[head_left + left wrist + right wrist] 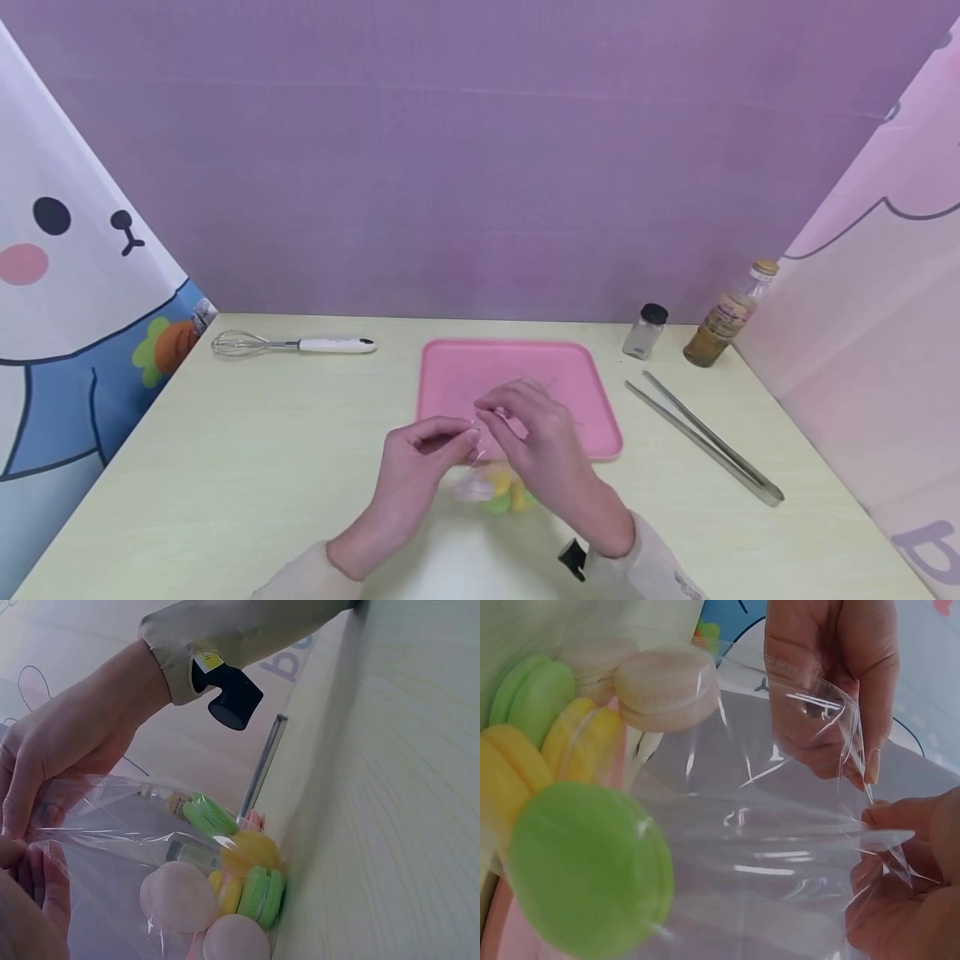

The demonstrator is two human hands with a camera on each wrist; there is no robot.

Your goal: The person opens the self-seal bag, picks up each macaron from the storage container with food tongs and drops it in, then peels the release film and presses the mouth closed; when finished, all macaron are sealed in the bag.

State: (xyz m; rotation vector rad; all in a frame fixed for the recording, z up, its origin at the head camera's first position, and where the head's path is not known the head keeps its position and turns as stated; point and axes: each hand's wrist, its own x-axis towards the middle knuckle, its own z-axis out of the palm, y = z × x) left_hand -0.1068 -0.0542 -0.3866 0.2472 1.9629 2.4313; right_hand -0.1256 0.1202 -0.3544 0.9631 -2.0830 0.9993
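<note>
A clear plastic bag (pixel 780 855) with several macarons in it hangs between my hands, in front of the pink tray (pixel 517 354). My left hand (pixel 411 477) pinches the bag's mouth edge on one side between thumb and fingers. Opposite it, my right hand (pixel 543 442) grips the same edge, fingertips close to the left ones. Down in the bag, a green macaron (pixel 585 870), a yellow macaron (pixel 581 742) and a pale pink macaron (pixel 667 688) show through the film. In the head view the hands hide much of the bag.
A whisk (pixel 292 344) lies at the back left of the table. To the tray's right are metal tongs (pixel 705 437), a small black-capped jar (pixel 645 332) and a corked bottle (pixel 729 315). Purple cloth (pixel 480 183) rises behind the table, with printed cloth on both sides.
</note>
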